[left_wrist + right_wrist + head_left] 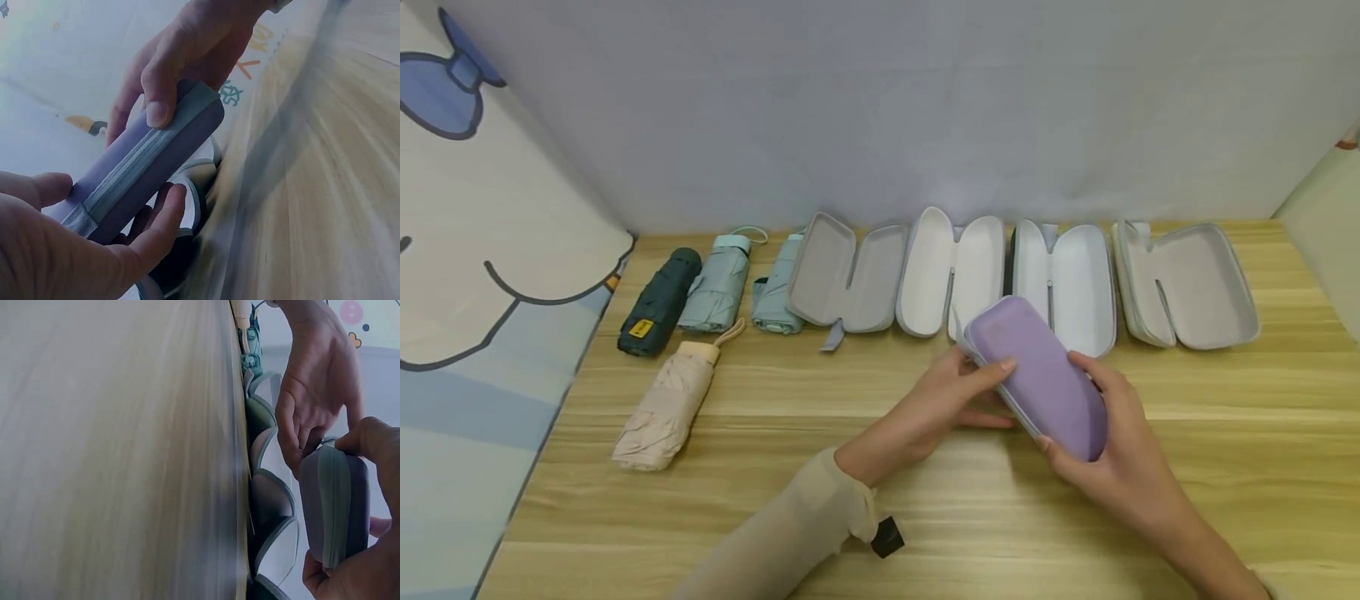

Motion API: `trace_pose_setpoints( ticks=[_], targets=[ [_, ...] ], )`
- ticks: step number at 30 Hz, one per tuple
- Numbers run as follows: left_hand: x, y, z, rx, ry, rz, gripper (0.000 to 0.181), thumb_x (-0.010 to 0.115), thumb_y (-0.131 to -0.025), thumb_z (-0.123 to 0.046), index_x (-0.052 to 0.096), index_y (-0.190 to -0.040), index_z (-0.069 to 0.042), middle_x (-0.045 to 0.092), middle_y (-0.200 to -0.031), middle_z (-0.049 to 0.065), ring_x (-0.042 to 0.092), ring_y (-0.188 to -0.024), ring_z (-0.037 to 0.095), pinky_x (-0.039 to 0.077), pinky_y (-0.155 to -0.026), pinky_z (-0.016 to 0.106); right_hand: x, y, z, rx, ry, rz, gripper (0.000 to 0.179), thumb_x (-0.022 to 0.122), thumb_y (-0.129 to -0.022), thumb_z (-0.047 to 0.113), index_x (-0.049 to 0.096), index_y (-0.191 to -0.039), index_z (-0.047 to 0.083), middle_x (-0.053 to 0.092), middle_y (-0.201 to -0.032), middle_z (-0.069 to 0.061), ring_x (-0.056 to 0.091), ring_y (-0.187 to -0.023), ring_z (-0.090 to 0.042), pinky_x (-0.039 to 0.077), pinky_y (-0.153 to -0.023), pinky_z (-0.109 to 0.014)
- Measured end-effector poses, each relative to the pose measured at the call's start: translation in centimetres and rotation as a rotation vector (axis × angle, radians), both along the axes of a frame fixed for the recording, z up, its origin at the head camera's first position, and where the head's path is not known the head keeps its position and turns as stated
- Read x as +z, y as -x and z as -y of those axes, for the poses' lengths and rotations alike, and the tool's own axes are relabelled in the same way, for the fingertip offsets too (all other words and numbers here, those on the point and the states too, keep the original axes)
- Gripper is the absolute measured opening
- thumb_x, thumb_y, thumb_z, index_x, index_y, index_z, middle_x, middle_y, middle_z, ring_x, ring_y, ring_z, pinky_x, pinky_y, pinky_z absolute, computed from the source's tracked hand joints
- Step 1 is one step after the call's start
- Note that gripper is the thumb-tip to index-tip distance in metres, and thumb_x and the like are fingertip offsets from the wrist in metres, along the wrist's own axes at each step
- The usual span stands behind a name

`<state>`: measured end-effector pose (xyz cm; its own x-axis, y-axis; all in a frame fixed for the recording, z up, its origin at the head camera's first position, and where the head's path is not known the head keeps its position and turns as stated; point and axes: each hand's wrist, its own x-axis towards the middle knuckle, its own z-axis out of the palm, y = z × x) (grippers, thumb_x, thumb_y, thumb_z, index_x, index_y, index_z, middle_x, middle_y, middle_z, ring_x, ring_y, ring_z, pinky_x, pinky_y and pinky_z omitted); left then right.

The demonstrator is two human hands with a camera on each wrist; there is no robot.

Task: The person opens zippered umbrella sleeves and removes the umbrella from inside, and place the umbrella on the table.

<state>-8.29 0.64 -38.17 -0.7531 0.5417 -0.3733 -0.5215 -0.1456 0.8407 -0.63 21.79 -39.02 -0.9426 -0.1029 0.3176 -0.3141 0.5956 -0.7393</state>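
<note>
A purple zippered case (1037, 375), closed and tilted, is held above the table's right-hand part. My left hand (951, 396) pinches its left edge, thumb on the top face and the other fingers partly hidden underneath. Across the opposite end my right hand (1116, 442) grips the case by its sides. In the left wrist view a pale zipper band (134, 164) runs along the case's side, the right thumb pressing near it. The right wrist view shows the case (334, 506) end-on, with the left hand's fingertips at its far end.
Several open, pale cases stand along the back wall, among them a grey one (872, 279) and a beige one (1206, 292). At left lie a dark green folded umbrella (662, 300), two light teal ones (715, 287) and a beige one (666, 408) on the wooden table (775, 400).
</note>
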Motion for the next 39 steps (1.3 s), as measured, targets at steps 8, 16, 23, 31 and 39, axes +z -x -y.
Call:
trace_pose_setpoints(
  ticks=[8,16,23,31,39],
  targets=[
    [-0.2,-0.3,2.5,0.039,0.061,0.002,0.055,0.059,-0.105,-0.033,0.042,-0.155,-0.013,0.06,-0.14,0.021,0.074,-0.107,0.033,0.064,-0.085,0.046,-0.1,-0.6,2.1,0.126,0.062,0.019,0.098,0.085,-0.074,-0.005,0.038,-0.159,0.008,0.048,-0.149,-0.017,0.046,-0.121,-0.006,0.043,-0.09,-0.014],
    [-0.7,0.1,5.0,0.053,0.162,0.012,0.055,0.053,-0.108,-0.041,0.051,-0.147,-0.002,0.07,-0.124,0.021,0.074,-0.093,0.018,0.064,-0.083,0.039,0.0,-0.9,3.4,0.327,0.339,0.143,0.072,0.057,-0.093,-0.019,0.03,-0.158,-0.002,0.046,-0.147,-0.006,0.062,-0.107,-0.008,0.052,-0.09,-0.017],
    [-0.8,0.1,6.5,-0.007,0.292,-0.048,0.056,0.051,-0.108,-0.047,0.057,-0.146,-0.006,0.071,-0.12,0.015,0.069,-0.098,0.016,0.059,-0.085,0.033,-0.6,-1.3,4.0,0.368,0.352,0.174,0.068,0.049,-0.099,-0.018,0.027,-0.16,0.0,0.055,-0.134,-0.011,0.063,-0.104,-0.015,0.052,-0.093,-0.02],
    [-1.0,-0.3,7.3,-0.247,0.386,-0.238,0.051,0.056,-0.107,-0.043,0.052,-0.154,-0.024,0.069,-0.127,0.013,0.069,-0.094,0.017,0.059,-0.077,0.034,-0.7,-0.8,3.3,0.213,0.298,0.125,0.055,0.048,-0.101,-0.014,0.04,-0.154,-0.001,0.054,-0.129,-0.005,0.059,-0.109,-0.01,0.051,-0.094,-0.015],
    [-0.7,-0.7,7.1,-0.485,0.548,-0.553,0.05,0.06,-0.105,-0.045,0.055,-0.152,-0.029,0.067,-0.142,-0.002,0.064,-0.105,0.007,0.054,-0.09,0.026,-1.0,-0.7,3.1,0.224,0.257,0.166,0.04,0.046,-0.106,-0.005,0.059,-0.141,0.011,0.058,-0.139,0.001,0.055,-0.123,-0.008,0.047,-0.1,-0.015]
  ],
)
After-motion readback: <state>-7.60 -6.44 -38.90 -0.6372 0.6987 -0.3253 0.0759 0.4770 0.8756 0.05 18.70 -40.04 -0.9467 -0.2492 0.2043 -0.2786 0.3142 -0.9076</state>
